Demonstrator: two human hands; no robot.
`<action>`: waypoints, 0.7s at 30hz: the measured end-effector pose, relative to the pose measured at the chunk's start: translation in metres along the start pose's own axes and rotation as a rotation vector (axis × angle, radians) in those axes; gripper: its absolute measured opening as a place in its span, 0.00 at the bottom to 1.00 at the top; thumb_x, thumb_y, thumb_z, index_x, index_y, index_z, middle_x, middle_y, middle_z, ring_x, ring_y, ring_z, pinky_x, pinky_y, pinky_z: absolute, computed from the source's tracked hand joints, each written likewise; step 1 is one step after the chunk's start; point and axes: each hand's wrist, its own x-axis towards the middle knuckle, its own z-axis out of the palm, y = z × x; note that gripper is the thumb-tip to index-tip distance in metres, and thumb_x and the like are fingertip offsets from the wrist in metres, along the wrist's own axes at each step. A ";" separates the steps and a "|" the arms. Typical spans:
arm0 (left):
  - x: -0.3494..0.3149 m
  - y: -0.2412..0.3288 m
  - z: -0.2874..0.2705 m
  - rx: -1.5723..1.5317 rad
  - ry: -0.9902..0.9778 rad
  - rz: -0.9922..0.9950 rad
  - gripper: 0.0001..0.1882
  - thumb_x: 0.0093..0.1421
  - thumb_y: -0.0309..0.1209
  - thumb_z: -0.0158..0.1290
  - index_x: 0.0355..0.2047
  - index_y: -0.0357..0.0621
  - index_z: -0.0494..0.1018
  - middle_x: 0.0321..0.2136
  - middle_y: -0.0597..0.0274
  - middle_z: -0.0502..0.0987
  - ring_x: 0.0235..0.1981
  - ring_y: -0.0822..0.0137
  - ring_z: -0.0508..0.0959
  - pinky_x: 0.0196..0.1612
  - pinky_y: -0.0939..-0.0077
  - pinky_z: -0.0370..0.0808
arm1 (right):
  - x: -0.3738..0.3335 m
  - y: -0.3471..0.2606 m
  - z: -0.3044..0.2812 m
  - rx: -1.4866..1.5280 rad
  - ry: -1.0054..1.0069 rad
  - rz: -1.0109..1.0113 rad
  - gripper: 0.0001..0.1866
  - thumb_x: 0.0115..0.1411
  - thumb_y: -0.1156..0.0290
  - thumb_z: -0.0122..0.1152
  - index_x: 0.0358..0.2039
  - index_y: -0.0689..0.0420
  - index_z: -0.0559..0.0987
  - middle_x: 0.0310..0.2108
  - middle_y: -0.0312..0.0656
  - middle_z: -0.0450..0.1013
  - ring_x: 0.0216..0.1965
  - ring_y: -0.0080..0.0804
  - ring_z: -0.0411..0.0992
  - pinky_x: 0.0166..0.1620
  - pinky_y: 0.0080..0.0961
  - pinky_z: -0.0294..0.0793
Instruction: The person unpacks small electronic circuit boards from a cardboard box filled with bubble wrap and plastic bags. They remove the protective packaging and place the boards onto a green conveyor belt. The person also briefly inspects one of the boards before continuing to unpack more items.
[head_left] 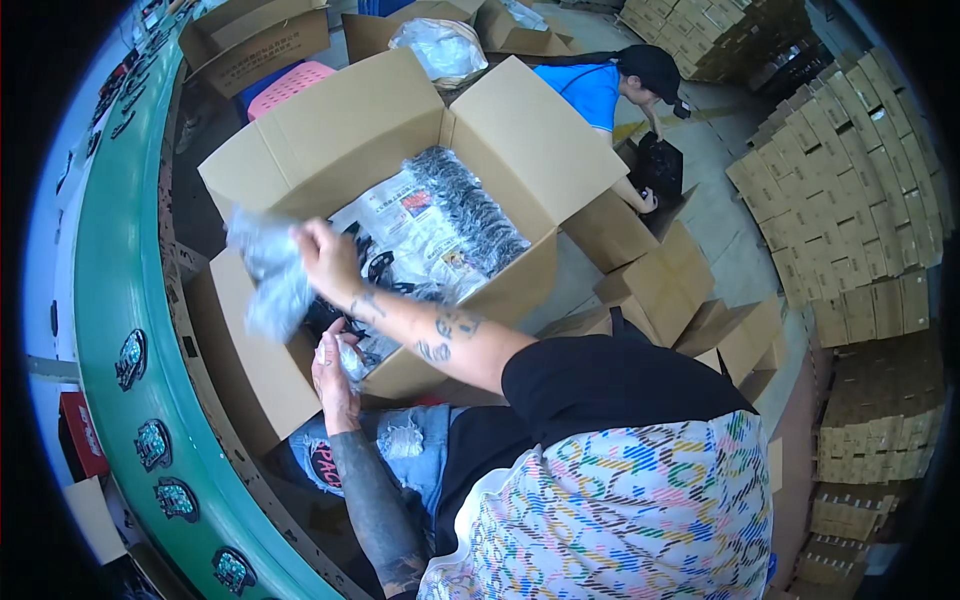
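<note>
A large open cardboard box stands in front of me. Over its near left side, my right hand is closed on a greyish, see-through plastic bag, smeared by motion. My left hand is lower down, at the box's near edge, its fingers curled round a bit of clear plastic wrap; what the wrap covers is hidden. Inside the box lie printed newspaper sheets and a row of grey plastic-wrapped pieces along the right wall. Black parts show beneath my right forearm.
A green conveyor belt curves along my left, carrying several small dark parts. A co-worker in blue bends over a smaller carton beyond the box. Open cartons stand at right, before tall stacks of cardboard boxes.
</note>
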 end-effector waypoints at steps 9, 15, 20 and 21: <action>0.006 -0.021 -0.037 -0.402 0.081 -0.038 0.30 0.67 0.51 0.39 0.57 0.38 0.61 0.54 0.56 0.67 0.57 0.63 0.67 0.59 0.64 0.64 | -0.084 0.006 -0.032 -0.059 -0.617 -0.072 0.10 0.57 0.65 0.57 0.28 0.58 0.78 0.22 0.52 0.74 0.26 0.50 0.75 0.27 0.40 0.72; -0.013 -0.008 -0.016 -0.073 0.242 0.047 0.21 0.58 0.29 0.56 0.51 0.38 0.68 0.46 0.60 0.73 0.47 0.68 0.73 0.52 0.70 0.69 | -0.056 0.019 -0.072 -0.123 -1.344 0.136 0.12 0.59 0.66 0.57 0.41 0.58 0.78 0.30 0.45 0.78 0.30 0.29 0.76 0.35 0.28 0.75; -0.004 -0.007 -0.006 -0.311 0.345 0.072 0.20 0.58 0.30 0.57 0.49 0.37 0.69 0.44 0.60 0.75 0.43 0.68 0.75 0.46 0.70 0.72 | 0.029 0.128 -0.121 -0.629 -1.169 0.375 0.24 0.62 0.53 0.52 0.45 0.63 0.77 0.36 0.45 0.77 0.33 0.33 0.76 0.35 0.27 0.75; -0.005 -0.003 -0.005 -0.358 0.366 0.051 0.20 0.57 0.30 0.58 0.49 0.37 0.69 0.44 0.59 0.75 0.43 0.68 0.75 0.45 0.71 0.73 | 0.041 0.142 -0.132 -1.159 -1.178 0.268 0.28 0.62 0.49 0.51 0.46 0.64 0.76 0.38 0.45 0.77 0.34 0.35 0.77 0.35 0.29 0.75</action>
